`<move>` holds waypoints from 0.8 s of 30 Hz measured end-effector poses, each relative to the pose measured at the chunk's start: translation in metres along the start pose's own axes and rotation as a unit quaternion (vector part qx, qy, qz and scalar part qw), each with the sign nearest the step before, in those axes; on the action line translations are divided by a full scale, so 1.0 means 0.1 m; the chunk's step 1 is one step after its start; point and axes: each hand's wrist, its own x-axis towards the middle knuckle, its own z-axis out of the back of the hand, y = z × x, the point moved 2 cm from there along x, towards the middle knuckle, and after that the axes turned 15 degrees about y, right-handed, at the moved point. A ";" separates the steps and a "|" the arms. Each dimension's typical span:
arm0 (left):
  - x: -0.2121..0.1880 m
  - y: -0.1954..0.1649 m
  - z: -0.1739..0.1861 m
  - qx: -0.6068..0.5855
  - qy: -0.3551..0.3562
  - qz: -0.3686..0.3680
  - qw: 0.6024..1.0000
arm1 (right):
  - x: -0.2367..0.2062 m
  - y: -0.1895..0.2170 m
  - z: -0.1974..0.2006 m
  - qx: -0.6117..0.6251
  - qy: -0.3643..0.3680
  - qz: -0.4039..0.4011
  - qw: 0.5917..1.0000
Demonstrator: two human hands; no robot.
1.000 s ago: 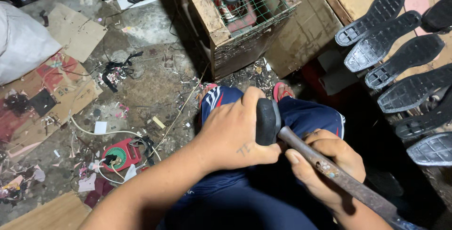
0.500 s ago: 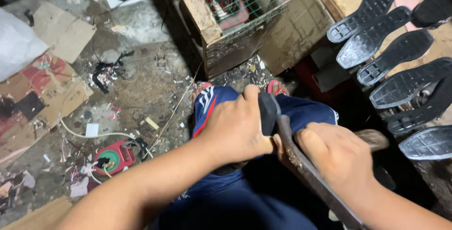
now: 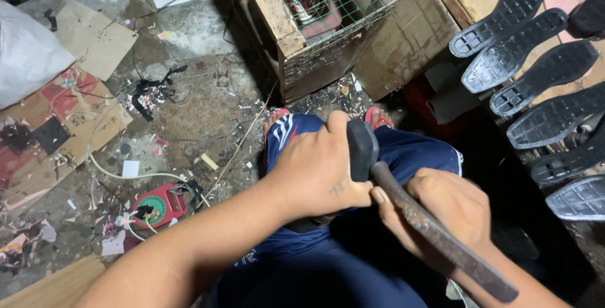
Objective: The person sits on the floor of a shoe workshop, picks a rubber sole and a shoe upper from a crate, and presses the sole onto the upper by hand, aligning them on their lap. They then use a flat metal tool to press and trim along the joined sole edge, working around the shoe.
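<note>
The left hand [image 3: 318, 172] clamps a dark shoe [image 3: 361, 149] on the lap while the right hand [image 3: 450, 210] grips a rusty hammer [image 3: 435, 229]; finished black soles [image 3: 535, 87] wait alongside.

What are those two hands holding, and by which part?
The right hand grips a hammer by its rusty handle. The left hand covers something dark on the lap; what it is cannot be told.

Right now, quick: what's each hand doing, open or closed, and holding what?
Left hand: closed over a dark piece on the lap; what it is cannot be told.
Right hand: closed on the hammer, gripping its rusty handle near the head.
</note>
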 end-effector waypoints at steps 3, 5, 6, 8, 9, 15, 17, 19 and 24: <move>-0.07 -0.10 -0.04 0.058 -0.038 -0.052 0.996 | 0.02 0.09 0.17 -0.060 0.051 0.033 0.996; -0.10 -0.14 -0.02 0.041 -0.049 -0.068 0.996 | 0.06 0.11 0.24 -0.052 0.079 0.021 0.995; -0.12 -0.17 0.00 0.030 -0.053 -0.077 0.995 | 0.07 0.12 0.29 -0.029 0.090 0.003 0.996; -0.21 -0.20 0.05 0.008 -0.059 -0.089 0.994 | 0.07 0.15 0.38 0.050 0.073 0.003 0.996; -0.26 -0.21 0.08 -0.003 -0.060 -0.093 0.994 | 0.06 0.17 0.42 0.110 0.051 0.016 0.992; -0.46 -0.22 0.09 0.022 -0.151 -0.239 0.959 | -0.24 0.01 0.23 0.379 0.006 -0.114 0.919; -0.46 -0.20 0.02 0.024 -0.159 -0.228 0.960 | -0.37 -0.11 0.07 0.392 0.002 -0.106 0.914; -0.46 -0.18 -0.04 0.016 -0.156 -0.223 0.962 | -0.50 -0.21 -0.05 0.402 0.014 -0.106 0.909; -0.47 -0.14 -0.08 0.004 -0.145 -0.231 0.962 | -0.55 -0.23 -0.15 0.434 0.014 -0.089 0.896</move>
